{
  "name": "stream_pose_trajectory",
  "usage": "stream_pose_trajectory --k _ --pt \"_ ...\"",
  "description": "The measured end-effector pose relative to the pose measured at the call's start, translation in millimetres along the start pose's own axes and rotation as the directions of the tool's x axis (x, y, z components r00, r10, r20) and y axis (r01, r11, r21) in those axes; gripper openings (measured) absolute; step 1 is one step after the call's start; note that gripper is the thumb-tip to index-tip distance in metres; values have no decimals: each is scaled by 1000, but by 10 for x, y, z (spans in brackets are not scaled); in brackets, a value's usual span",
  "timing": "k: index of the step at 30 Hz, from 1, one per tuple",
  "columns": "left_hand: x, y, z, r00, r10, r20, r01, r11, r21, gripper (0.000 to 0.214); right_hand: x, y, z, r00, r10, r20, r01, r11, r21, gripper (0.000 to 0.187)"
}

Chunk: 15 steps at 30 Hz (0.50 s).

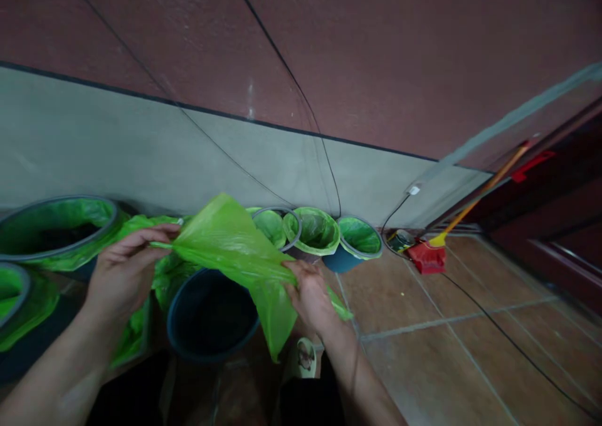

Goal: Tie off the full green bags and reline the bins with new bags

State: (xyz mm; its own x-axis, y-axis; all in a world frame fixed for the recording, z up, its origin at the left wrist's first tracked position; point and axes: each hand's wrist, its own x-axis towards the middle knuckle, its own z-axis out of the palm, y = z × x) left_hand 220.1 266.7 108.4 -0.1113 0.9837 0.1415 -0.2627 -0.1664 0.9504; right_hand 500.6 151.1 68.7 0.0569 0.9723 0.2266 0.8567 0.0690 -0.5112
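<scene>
A thin green plastic bag (pixel 230 238) stretches between my two hands in the head view. My left hand (pixel 126 263) pinches one gathered end of it. At the other side my right hand (pixel 310 291) grips the bag, and loose corners hang below and beyond the fingers. Under the bag, on the floor, stands a dark blue bin (pixel 176 325) without a liner, its inside dark. The bag covers part of that bin's far rim. Whether the bag's mouth is open, I cannot tell.
Lined bins (pixel 360 238) stand along the wall. To the left are a large lined bin (pixel 56 260) and another lined bin (pixel 28 282). A red dustpan (pixel 427 258) and yellow-handled broom (pixel 484 191) lean by the door. A black cable (pixel 512 344) crosses the floor tiles.
</scene>
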Motion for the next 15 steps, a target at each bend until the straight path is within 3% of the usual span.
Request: stream_pose_trajectory --k 5,10,13,15 --pt "122 85 -100 983 -44 -179 28 995 -96 19 -1 151 -51 989 53 -138 -57 998 -25 53" --pt "229 139 -249 935 -140 -325 96 985 -146 18 27 305 -120 928 246 -279 -260 965 -14 44" --pt "252 161 -284 917 -167 -362 112 980 -166 19 93 377 -138 879 363 -309 -308 927 214 41" --pt "250 161 -280 921 -171 -349 120 979 -163 18 138 371 -85 846 476 -239 -328 819 470 39"
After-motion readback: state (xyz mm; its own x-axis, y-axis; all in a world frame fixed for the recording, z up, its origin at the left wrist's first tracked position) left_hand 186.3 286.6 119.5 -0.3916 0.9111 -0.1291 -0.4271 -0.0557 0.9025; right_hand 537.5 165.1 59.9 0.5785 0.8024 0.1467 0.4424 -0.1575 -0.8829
